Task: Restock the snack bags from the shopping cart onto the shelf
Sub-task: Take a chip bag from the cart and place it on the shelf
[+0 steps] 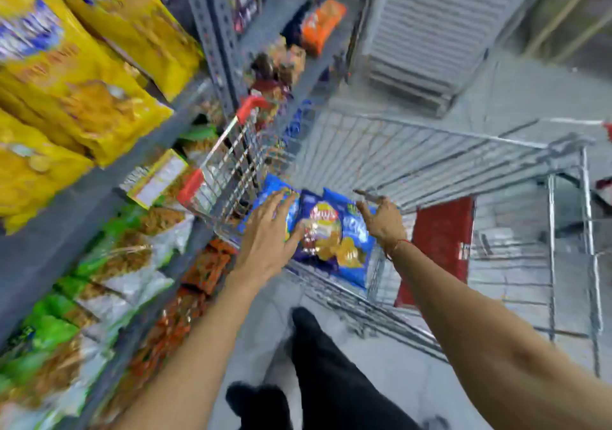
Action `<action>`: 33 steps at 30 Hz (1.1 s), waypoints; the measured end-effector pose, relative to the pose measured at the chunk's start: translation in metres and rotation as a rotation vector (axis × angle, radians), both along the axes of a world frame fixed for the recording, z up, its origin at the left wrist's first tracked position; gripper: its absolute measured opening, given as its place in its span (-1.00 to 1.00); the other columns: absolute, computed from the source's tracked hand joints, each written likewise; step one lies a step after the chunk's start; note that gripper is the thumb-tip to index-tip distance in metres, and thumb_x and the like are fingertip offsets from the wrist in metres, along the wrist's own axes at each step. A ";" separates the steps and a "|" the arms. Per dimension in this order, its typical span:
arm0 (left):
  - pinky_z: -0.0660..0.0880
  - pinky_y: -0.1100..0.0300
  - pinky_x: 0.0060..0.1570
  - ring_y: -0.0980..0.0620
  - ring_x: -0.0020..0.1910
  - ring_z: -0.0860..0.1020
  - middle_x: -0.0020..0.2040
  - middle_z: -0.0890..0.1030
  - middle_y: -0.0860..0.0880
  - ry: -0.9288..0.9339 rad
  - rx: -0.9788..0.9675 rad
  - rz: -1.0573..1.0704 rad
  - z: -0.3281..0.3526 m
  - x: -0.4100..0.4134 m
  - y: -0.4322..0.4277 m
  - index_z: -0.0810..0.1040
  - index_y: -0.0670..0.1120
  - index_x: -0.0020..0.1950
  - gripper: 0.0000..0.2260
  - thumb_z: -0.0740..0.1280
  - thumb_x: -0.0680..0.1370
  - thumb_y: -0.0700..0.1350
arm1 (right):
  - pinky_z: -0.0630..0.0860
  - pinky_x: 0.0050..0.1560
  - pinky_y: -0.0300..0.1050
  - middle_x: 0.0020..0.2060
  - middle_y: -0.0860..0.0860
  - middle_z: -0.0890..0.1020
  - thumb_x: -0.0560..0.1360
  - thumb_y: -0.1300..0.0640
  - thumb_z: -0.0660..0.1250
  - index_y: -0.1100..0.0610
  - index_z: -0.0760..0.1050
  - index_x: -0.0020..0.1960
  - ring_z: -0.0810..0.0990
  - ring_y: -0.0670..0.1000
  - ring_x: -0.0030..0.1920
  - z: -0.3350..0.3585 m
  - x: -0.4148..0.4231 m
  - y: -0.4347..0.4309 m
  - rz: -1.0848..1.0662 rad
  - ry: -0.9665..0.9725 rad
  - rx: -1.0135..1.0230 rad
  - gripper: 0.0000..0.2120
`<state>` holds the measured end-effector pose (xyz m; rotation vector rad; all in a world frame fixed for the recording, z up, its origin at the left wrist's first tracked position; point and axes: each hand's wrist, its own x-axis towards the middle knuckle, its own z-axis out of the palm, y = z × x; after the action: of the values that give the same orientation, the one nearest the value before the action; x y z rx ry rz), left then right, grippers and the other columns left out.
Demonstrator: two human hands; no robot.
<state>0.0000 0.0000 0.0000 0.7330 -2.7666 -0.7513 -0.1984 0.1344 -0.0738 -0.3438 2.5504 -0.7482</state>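
The shelf (pixel 109 178) is filling your nine o'clock side, the shopping cart (pixel 414 165) sitting at one o'clock. Blue snack bags (pixel 334 237) are lying in its near corner. Your left hand (pixel 268 234) is spreading flat over them from nine o'clock; your right hand (pixel 384 221) is hovering at three o'clock, fingers loosely apart, gripping nothing.

Glossy plastic chip bags (pixel 334 234) lie in a bare wire-metal cart (pixel 430 155); painted grey metal shelf (pixel 212 32), upper left.
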 end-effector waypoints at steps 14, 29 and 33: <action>0.47 0.14 -0.25 -0.09 -0.25 0.64 -0.27 0.69 -0.02 -0.100 -0.058 -0.045 -0.034 -0.003 0.008 0.63 -0.04 -0.14 -0.72 0.18 0.47 0.07 | 0.53 -0.29 -0.26 -0.06 0.12 0.62 0.31 0.06 0.57 0.28 0.50 0.13 0.61 0.02 -0.17 -0.120 0.022 -0.047 -0.391 -0.664 -0.260 -0.49; 0.44 0.09 -0.15 -0.09 -0.20 0.62 -0.23 0.70 -0.03 -0.156 -0.032 -0.003 -0.026 0.000 0.012 0.62 -0.09 -0.14 -0.60 0.06 0.48 0.09 | 0.52 0.04 -0.03 0.20 0.12 0.55 0.27 0.08 0.60 0.35 0.28 0.38 0.57 0.14 0.14 -0.068 0.018 -0.060 -0.491 -0.627 -0.455 -0.16; 0.45 0.08 -0.02 -0.09 0.02 0.58 -0.04 0.69 -0.07 -0.129 0.019 -0.028 -0.013 0.000 0.010 0.61 -0.11 0.01 -0.50 0.03 0.46 0.18 | 0.56 0.03 -0.04 0.00 0.08 0.62 0.19 0.08 0.64 0.31 0.45 0.24 0.62 0.08 0.00 -0.022 0.011 -0.060 -0.417 -0.524 -0.538 -0.28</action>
<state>-0.0003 0.0096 -0.0133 0.7747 -2.8946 -0.7614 -0.1878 0.0744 -0.0953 0.2150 1.9083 -1.4634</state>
